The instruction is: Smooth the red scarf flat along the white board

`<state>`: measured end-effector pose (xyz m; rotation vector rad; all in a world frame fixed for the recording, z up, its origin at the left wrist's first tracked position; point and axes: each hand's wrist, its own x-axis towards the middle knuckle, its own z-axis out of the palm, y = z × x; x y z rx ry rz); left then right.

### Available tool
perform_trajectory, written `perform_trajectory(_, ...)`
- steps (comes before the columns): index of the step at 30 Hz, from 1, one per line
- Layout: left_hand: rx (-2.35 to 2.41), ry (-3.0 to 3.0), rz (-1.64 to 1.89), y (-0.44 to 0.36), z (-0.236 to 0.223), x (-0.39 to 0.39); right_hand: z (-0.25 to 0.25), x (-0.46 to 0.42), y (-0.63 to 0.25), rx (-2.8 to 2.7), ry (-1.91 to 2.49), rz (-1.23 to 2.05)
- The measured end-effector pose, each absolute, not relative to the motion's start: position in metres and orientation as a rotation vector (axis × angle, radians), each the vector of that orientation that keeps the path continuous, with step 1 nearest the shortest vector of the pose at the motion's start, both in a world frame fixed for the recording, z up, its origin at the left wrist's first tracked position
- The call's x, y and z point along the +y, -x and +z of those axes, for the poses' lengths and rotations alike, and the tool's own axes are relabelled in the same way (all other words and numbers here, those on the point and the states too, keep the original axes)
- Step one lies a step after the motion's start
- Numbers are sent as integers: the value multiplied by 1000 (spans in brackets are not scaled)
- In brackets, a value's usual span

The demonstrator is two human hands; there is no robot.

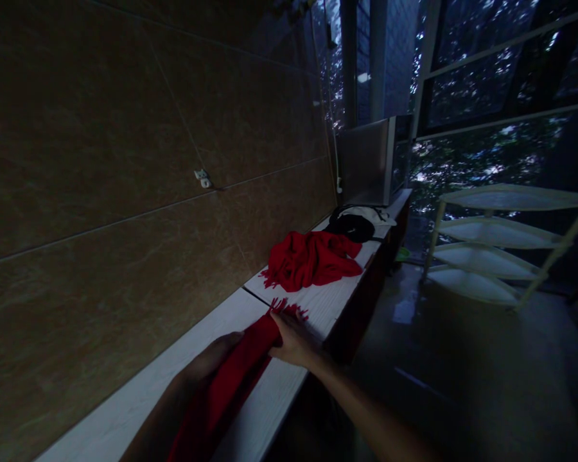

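A long red scarf [226, 378] lies lengthwise along the white countertop [279, 391], in a narrow strip that runs out of view at the bottom. Its fringe points away from me. My right hand [293, 340] grips the scarf near this fringed end, thumb on top. My left hand [214, 356] holds the scarf's left edge a little closer to me, its fingers partly hidden by the cloth. Just beyond the fringe lies a crumpled heap of red fringed cloth [313, 260], apart from both hands.
Behind the heap are a black item [351, 227] and a white cloth item [366, 215]. A metal-sided appliance [366, 163] stands at the counter's far end. Tiled wall [125, 160] borders the left side. On the floor at right stands a tiered corner shelf [501, 234].
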<state>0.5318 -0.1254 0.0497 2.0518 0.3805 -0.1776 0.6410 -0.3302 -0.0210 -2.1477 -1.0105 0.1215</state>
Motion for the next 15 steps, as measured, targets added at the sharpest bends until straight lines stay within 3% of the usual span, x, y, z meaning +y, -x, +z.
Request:
perform_trajectory(4,323,-1902,-314,-531,41,-123,-14,-326,-645,-1019,2260,-15)
perform_trajectory(15,534,-2431,-93,-535,16,-133,-7,-338,-671,-1129,2241,-60)
